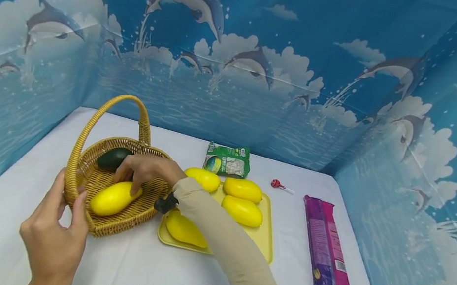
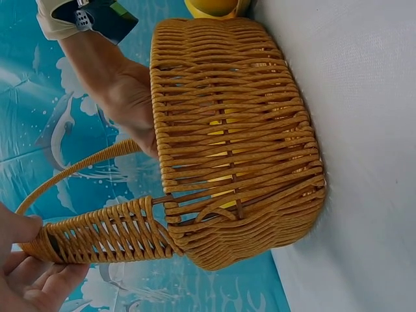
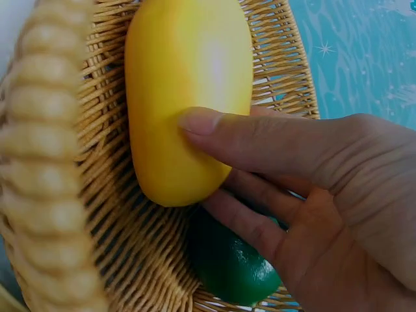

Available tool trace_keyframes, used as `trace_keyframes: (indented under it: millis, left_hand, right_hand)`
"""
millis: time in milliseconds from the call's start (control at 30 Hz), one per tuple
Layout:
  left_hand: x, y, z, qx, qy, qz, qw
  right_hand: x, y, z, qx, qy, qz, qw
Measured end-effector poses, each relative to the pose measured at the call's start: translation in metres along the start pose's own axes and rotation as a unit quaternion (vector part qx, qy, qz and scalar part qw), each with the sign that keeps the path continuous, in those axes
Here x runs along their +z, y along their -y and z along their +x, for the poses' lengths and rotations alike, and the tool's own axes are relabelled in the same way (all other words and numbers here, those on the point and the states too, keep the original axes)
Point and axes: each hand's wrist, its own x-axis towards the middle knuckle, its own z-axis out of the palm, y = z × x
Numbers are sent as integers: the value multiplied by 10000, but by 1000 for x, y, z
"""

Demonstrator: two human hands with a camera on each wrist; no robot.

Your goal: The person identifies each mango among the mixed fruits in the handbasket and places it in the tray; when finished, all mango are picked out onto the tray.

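Observation:
A wicker basket (image 1: 124, 231) with a tall arched handle (image 1: 84, 139) stands at the left of the table. My left hand (image 1: 57, 230) holds that handle low on its near side, thumb and fingers around it in the left wrist view. Inside the basket, my right hand (image 1: 148, 169) grips a yellow mango (image 1: 111, 200) near one end. The right wrist view shows the thumb on top of the mango (image 3: 188, 71), the other fingers partly hidden beneath. A dark green avocado-like fruit (image 1: 113, 159) lies beside it in the basket, just under the fingers in the right wrist view.
Right of the basket, a yellow tray (image 1: 265, 233) bears several mangoes (image 1: 242, 211), partly covered by my right forearm. Behind it lies a green snack packet (image 1: 227, 160). A red lollipop (image 1: 277, 183) and a long purple-pink packet (image 1: 327, 253) lie farther right. Dolphin-printed curtains enclose the table.

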Motion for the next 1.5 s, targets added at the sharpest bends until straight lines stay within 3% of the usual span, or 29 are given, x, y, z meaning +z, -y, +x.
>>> trace_keyframes:
  millis: [333, 533, 933, 1100, 1300, 1500]
  left_hand:
    - [1, -1, -1, 15, 19, -10, 10000]
    - [1, -1, -1, 4, -48, 17, 10000]
    - [-2, -2, -2, -16, 147, 76, 9999]
    - [-1, -2, -2, -163, -50, 56, 9998]
    - [0, -3, -2, -164, -19, -16, 9999]
    - [0, -2, -2, -15, 96, 19, 10000]
  right_hand:
    - [2, 3, -4, 85, -81, -422, 9990]
    - [-6, 10, -20, 129, -296, -591, 9977]
    - [-24, 10, -98, -473, -806, -908, 9915]
    - [-26, 13, -130, -711, -1032, -969, 9874]
    - [-19, 9, -174, -677, -1422, -756, 9846]
    - [-1, -8, -221, -667, -2037, -644, 9746]
